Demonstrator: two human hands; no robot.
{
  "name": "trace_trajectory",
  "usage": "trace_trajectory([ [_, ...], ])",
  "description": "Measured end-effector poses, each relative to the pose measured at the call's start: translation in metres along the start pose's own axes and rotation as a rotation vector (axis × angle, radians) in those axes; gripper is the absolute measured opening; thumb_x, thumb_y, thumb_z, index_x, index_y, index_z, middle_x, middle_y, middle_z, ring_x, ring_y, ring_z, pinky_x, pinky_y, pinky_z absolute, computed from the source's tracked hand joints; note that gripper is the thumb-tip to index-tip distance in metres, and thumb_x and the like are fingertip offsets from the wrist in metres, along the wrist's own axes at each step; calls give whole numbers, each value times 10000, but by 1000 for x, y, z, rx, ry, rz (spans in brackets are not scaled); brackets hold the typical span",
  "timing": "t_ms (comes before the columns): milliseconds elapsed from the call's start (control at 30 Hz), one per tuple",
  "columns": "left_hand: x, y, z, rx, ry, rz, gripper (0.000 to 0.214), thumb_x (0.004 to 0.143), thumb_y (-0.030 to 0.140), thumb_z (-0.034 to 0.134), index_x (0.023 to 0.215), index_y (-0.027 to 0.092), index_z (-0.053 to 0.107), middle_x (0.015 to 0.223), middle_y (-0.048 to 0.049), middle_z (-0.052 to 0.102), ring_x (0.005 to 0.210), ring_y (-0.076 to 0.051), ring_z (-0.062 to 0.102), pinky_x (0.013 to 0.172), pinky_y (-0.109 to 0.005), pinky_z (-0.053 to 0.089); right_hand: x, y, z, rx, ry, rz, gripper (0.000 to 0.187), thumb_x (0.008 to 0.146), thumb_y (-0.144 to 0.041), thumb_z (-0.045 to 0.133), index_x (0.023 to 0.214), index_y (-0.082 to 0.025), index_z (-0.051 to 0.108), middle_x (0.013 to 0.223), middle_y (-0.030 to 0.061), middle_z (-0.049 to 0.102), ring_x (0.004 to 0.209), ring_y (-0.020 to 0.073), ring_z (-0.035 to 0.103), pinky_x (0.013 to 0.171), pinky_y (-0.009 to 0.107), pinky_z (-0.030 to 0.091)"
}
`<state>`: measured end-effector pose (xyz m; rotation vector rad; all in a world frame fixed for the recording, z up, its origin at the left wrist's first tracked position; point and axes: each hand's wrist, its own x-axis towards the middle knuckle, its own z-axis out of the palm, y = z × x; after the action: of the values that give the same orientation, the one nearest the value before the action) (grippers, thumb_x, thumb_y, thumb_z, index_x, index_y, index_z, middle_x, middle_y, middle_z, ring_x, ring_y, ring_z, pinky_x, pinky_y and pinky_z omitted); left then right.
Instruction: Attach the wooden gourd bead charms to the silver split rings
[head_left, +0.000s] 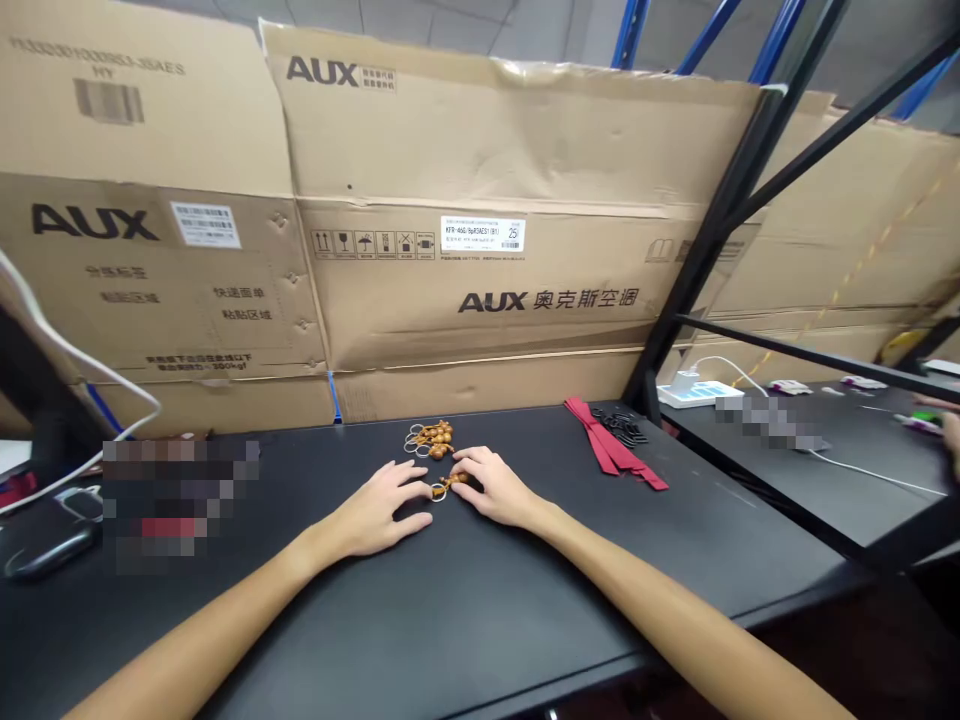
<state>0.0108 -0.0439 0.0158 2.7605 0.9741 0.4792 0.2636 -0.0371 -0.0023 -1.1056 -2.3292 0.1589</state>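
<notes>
A keychain (439,491) with a metal ring and brown wooden beads lies on the black tabletop in front of me. My right hand (492,487) has its thumb and fingers around the beaded end. To the left, my left hand (381,510) rests with fingers apart, the index fingertip close to the ring; whether it touches the ring I cannot tell. Just beyond both hands sits a small pile of similar wooden bead keychains (439,440), their rings pointing left.
Red strips (611,450) and a heap of black pieces (621,426) lie at the right. Cardboard sheets (480,330) stand behind the table (450,620). A black metal frame (701,230) rises at right, by a white power strip (701,394). Part of another person's hand (951,432) shows far right.
</notes>
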Motion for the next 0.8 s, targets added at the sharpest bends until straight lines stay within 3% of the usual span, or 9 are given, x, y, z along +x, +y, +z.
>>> trace_trajectory([
  [300, -1, 0, 6, -34, 137, -12, 214, 885, 394, 563, 945, 201, 636, 1384, -98, 481, 1275, -256, 465, 1075, -395, 394, -2, -19, 3, 95, 38, -127, 114, 859, -278, 633, 923, -186, 610, 1141, 96, 625, 1090, 228, 538, 936, 397, 451],
  [533, 5, 3, 13, -89, 165, -12, 197, 938, 247, 443, 869, 199, 622, 1337, -84, 514, 1204, -228, 520, 1045, -392, 422, -1, -13, 4, 83, 27, -99, 105, 862, -284, 630, 922, -197, 625, 1145, 87, 630, 1085, 219, 561, 928, 383, 454],
  [667, 5, 6, 10, -117, 132, -11, 195, 935, 279, 458, 867, 206, 626, 1338, -78, 507, 1206, -233, 519, 1046, -386, 420, -2, -10, 4, 56, 74, -13, 111, 870, -305, 613, 891, -197, 629, 1137, 96, 631, 1077, 236, 566, 917, 409, 453],
  [800, 3, 8, 9, -111, 147, -9, 156, 894, 339, 547, 883, 204, 624, 1353, -83, 488, 1216, -247, 511, 1053, -390, 416, -2, -19, 1, 179, 45, -106, 107, 874, -306, 609, 912, -210, 637, 1170, 87, 613, 1119, 215, 550, 971, 389, 437],
])
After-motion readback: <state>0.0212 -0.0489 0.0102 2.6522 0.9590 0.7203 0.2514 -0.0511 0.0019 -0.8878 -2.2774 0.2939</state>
